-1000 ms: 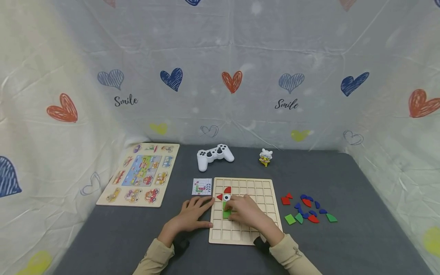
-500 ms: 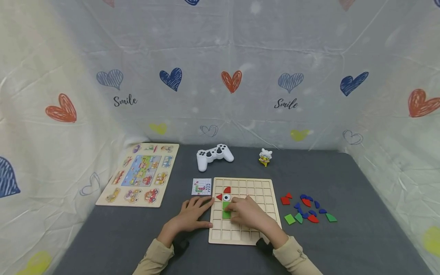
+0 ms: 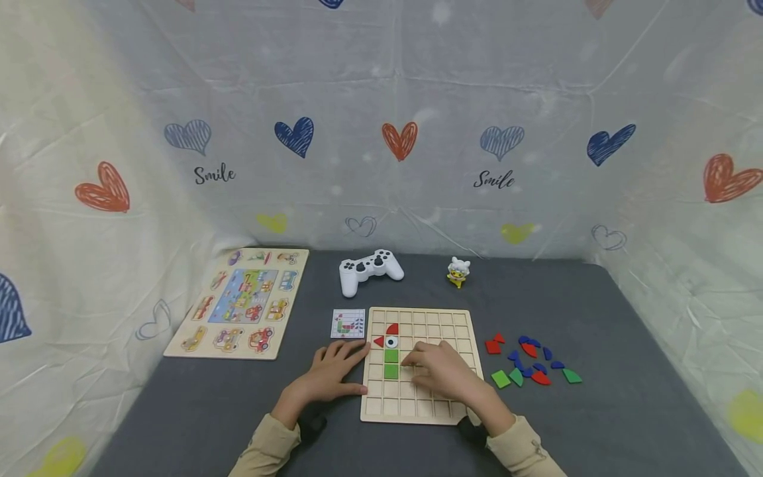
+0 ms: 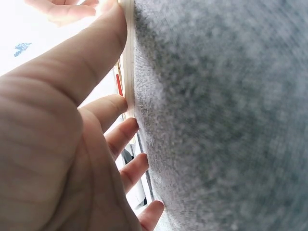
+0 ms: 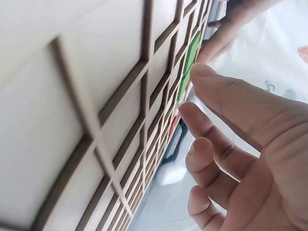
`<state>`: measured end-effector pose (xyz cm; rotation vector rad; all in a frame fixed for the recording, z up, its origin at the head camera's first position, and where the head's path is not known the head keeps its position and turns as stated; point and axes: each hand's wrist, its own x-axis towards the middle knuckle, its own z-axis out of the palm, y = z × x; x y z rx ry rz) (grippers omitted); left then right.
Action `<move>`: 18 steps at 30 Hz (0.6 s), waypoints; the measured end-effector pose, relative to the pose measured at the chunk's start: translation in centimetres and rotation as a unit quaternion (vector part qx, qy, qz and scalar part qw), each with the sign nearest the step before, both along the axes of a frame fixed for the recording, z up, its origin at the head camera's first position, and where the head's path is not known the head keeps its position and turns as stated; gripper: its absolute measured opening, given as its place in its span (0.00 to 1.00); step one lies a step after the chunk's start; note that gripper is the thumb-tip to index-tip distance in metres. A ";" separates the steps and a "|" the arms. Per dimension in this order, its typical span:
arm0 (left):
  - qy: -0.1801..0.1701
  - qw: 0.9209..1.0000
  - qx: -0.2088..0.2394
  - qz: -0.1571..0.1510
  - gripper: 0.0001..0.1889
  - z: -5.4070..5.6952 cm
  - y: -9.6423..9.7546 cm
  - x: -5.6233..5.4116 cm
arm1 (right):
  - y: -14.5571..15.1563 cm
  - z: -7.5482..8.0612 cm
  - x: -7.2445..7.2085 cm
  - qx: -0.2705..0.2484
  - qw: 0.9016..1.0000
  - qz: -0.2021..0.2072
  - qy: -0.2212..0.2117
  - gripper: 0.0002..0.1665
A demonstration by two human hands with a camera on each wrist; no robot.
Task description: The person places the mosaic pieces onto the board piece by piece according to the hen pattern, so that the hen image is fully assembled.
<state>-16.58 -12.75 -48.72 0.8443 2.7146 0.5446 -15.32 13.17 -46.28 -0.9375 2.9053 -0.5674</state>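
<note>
A wooden grid board lies on the dark table. In its left columns sit a red quarter-round piece, a red triangle, a white eye piece and two green squares, one below the other. My left hand has its fingers spread, and its thumb and index fingertip touch the board's left edge, as the left wrist view also shows. My right hand hovers over the board, right of the green squares. In the right wrist view thumb and fingers stand apart, holding nothing.
Loose red, blue and green pieces lie right of the board. A small pattern card is at its upper left. Farther back are a picture puzzle board, a white game controller and a small figurine. A heart-printed cloth hangs behind.
My right hand has moved right, away from the lower green square, which now shows fully in its cell. My left hand stays at the board's edge.
</note>
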 end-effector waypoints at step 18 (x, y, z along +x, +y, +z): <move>-0.002 1.000 0.008 -0.003 0.43 -0.9 -0.3 -0.3 | 5.1 0.0 0.8 -0.015 0.999 -0.043 0.026 0.16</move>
